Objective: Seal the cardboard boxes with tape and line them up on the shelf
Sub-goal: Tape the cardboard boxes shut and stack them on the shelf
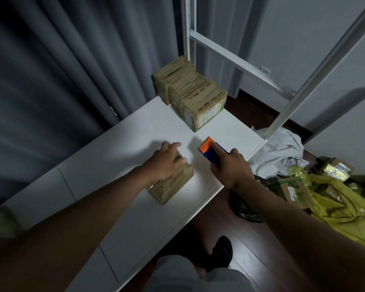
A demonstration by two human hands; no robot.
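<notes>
A white shelf (135,133) runs from the lower left toward the upper right, with a white frame (230,57) rising at its far end. On it, near the front edge, lies one taped box (175,186). The left hand (164,163) rests on top of this box, fingers spread and mostly straight, reaching over its far side; the grip is loose and nothing is pinched.

Just right of the box, near the front edge of the shelf, the right hand (232,167) holds a blue and orange tape dispenser (209,149). The fingers curl round its blue body and the index finger lies straight along its top toward the orange end, whose toothed cutter points at the far corner. The dispenser sits low over the shelf; whether it touches cannot be told.

At the far end of the shelf, by the back edge and the frame post, three taped boxes (190,93) stand in a row, touching one another.

Past the front edge, on the dark floor (219,218), lie a white cloth (282,148), yellow bags (346,209) and more boxes (295,190). A grey curtain (61,70) hangs behind the shelf. The person's shoe (221,251) shows below.
</notes>
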